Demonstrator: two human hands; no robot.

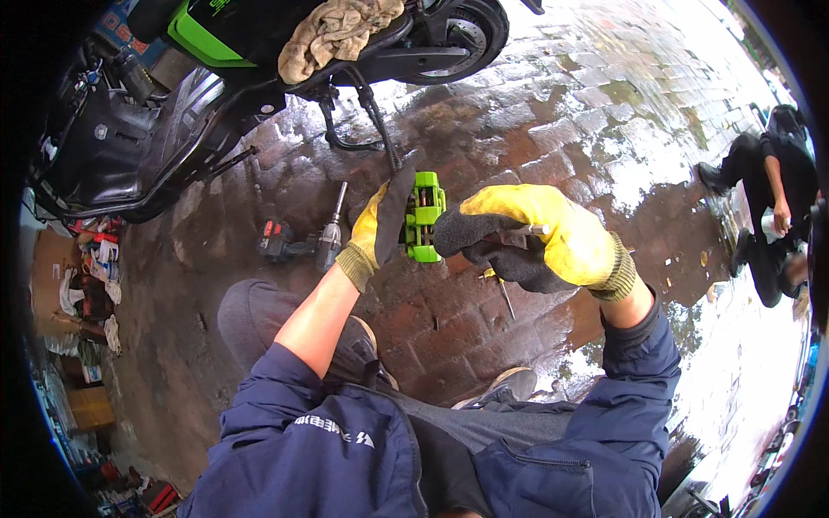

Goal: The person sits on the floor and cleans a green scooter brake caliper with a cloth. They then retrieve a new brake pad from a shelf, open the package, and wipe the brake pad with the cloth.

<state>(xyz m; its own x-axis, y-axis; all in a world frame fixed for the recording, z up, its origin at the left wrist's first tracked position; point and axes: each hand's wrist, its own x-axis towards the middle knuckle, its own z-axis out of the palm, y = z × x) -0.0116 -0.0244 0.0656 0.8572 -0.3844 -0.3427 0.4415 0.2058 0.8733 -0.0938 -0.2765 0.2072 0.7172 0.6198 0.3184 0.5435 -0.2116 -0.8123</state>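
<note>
The left grip [386, 223] is wrapped around the left flank of a brake caliper [425, 215]; the right grip [561, 229], right of the caliper, curls around a slim metal piece [539, 230]. Probably dense, rigid and slick-painted, the caliper suits holding by its outer flanks. It looks bright green, dark-gapped centrally.

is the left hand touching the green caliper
Touching: in the head view, the left hand meets the green caliper along its left side, no visible gap.
</note>
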